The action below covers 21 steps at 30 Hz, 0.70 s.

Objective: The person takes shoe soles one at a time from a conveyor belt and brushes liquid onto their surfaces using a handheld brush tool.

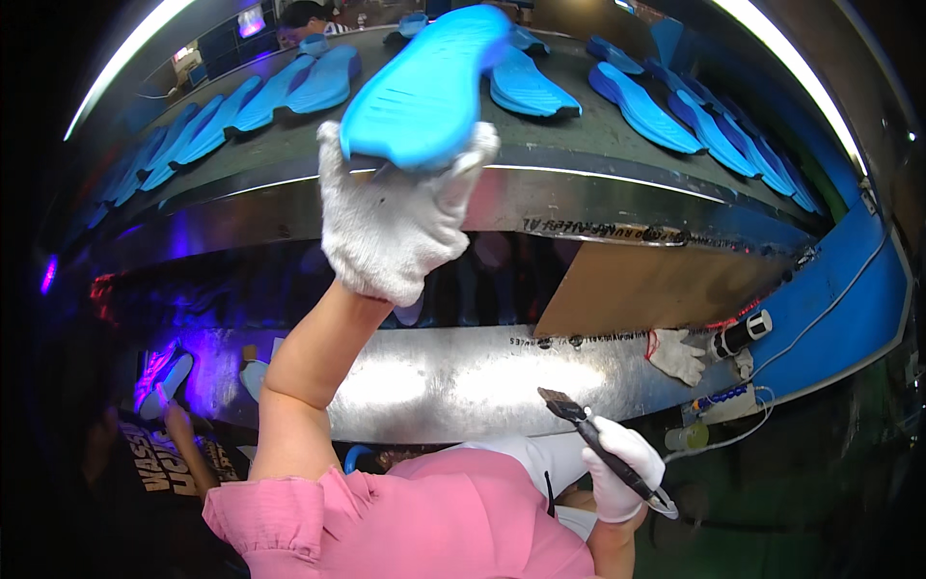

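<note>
My left hand (394, 222), in a white knitted glove, reaches forward over the edge of the conveyor belt. Its thumb and fingers grip the near end of a bright blue shoe sole (424, 92), which is slightly blurred. In my right hand (622, 468), also white-gloved and low at the right, is a brush (617, 455) with a black handle. The brush's flat brown bristles point up and left, above the near side of the metal shelf. A cable or hose seems to run from the handle's end.
Several blue soles (641, 108) lie in rows on the dark belt (424, 174). Below are a cardboard sheet (646, 285), a metal shelf (434, 372), a loose white glove (677, 355) and a black-and-white cylinder (743, 333). At left, another person's hand (178, 422) holds a sole.
</note>
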Available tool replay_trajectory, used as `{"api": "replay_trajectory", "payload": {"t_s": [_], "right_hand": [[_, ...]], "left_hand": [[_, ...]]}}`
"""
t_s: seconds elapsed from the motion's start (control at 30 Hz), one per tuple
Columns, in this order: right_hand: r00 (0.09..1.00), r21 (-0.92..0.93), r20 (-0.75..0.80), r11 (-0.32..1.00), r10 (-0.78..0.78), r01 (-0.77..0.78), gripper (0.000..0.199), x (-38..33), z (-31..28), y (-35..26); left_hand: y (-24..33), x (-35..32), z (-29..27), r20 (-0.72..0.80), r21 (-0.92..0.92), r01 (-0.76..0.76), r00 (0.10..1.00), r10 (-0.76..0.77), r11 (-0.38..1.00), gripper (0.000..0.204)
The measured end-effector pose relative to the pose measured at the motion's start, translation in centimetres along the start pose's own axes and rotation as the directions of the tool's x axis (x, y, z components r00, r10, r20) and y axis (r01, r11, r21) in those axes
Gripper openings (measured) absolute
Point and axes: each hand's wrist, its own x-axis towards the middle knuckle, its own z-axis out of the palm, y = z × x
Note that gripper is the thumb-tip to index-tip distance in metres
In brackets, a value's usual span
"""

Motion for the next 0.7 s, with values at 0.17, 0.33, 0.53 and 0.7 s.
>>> {"api": "replay_trajectory", "payload": {"t_s": [0.17,0.33,0.53,0.7], "right_hand": [[0.991,-0.044,-0.058,0.991,0.124,-0.127,0.022,-0.5,0.0,1.4],[0.885,0.315,-0.181,0.878,0.429,-0.361,0.023,-3.2,0.1,3.3],[0.726,0.519,0.091,0.590,0.681,-0.618,0.026,-4.5,5.3,9.8],[0.607,0.719,0.243,0.279,0.757,-0.636,0.027,-10.1,10.3,18.5]], "left_hand": [[1.1,-2.4,-1.2,-0.330,0.697,0.071,0.915,0.231,0.714,0.058],[6.4,-0.6,3.6,0.154,0.877,0.221,0.711,0.686,-0.427,0.034],[8.0,-3.5,2.8,0.130,0.181,0.442,0.875,0.467,-0.879,0.064],[6.2,-1.1,1.1,0.477,0.190,0.442,0.739,0.476,-0.876,0.051]]}}
